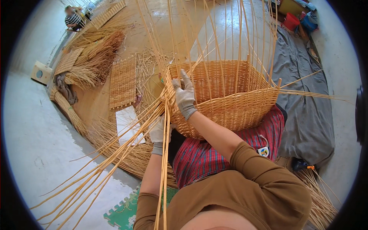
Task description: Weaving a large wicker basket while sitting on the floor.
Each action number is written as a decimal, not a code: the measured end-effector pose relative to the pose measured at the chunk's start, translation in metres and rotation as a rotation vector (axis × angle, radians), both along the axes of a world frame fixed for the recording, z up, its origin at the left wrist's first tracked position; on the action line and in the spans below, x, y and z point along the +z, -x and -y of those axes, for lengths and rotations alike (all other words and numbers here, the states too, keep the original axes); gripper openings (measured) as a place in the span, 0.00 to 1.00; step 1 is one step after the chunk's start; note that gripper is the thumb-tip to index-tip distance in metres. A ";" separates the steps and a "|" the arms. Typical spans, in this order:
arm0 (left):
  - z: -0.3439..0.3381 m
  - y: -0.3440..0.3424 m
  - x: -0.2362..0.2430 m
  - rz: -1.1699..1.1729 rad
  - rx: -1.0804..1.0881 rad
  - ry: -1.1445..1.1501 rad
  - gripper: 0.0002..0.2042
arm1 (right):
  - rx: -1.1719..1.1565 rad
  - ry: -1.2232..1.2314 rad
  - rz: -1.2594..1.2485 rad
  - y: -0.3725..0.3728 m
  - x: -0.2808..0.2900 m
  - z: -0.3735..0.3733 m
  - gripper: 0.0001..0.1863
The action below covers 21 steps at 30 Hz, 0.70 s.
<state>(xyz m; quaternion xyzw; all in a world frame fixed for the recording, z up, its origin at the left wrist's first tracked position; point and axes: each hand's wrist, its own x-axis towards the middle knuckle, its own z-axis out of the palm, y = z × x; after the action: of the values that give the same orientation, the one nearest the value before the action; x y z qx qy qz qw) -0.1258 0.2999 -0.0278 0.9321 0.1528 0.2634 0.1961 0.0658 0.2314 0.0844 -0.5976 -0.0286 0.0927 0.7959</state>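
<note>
A rectangular wicker basket (pixel 226 113) rests tilted on my lap, with tall pale stakes rising from its walls. My right hand (pixel 185 96), in a pale glove, lies against the inside of its left end. Two of its digits stretch apart toward the rim; I see nothing held in them. Below that corner is my left hand (pixel 156 134), also gloved. Rods pass in front of it and its fingers are hidden, so what it grips does not show. A bundle of long willow rods (pixel 126 142) fans from the corner toward the lower left.
A woven panel (pixel 122 82) lies on the floor at left, near a white sheet (pixel 129 124) and heaped rods (pixel 97 53). Grey cloth (pixel 303 107) stretches along the right. A red bucket (pixel 291 22) stands at far right. Another person (pixel 73 18) sits at far left.
</note>
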 end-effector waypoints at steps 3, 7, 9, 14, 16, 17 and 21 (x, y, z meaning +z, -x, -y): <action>-0.031 0.014 -0.067 -0.004 -0.032 0.411 0.21 | 0.033 -0.263 -0.040 -0.006 0.028 -0.012 0.14; -0.008 0.007 -0.021 -0.102 -0.007 0.333 0.20 | 0.606 0.193 -0.196 -0.023 0.062 0.002 0.21; 0.008 -0.013 0.045 -0.172 0.038 -0.057 0.21 | 0.631 0.247 0.170 -0.031 0.067 -0.004 0.21; -0.004 0.012 0.042 -0.241 0.006 0.073 0.27 | -0.025 -0.560 0.639 -0.004 0.137 -0.006 0.23; 0.002 -0.010 0.052 -0.292 -0.018 0.070 0.27 | 0.179 -0.439 0.509 -0.002 0.089 0.009 0.22; 0.005 -0.018 0.056 -0.344 -0.037 0.061 0.27 | 0.380 -0.325 0.370 -0.001 0.061 0.018 0.22; -0.031 0.020 -0.001 -0.408 -0.031 0.021 0.30 | 0.579 -0.250 0.019 0.012 0.010 0.096 0.26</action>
<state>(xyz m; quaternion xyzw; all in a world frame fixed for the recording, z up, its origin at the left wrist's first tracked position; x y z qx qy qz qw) -0.1455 0.3314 -0.0283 0.9663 0.1778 0.0645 0.1748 0.0536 0.1357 0.0941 -0.4630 -0.2162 0.3057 0.8034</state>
